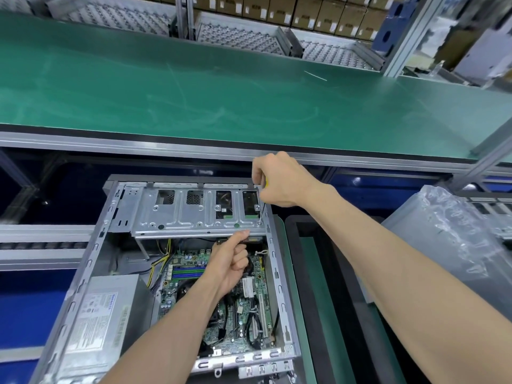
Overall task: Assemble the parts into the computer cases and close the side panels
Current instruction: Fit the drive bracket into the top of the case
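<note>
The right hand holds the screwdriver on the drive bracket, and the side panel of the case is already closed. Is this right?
Not quite. The right hand does hold the screwdriver on the drive bracket, but the head view shows the case open, its motherboard exposed.

Green conveyor belt (221, 87), perhaps one stray white strip (315, 75).
</note>
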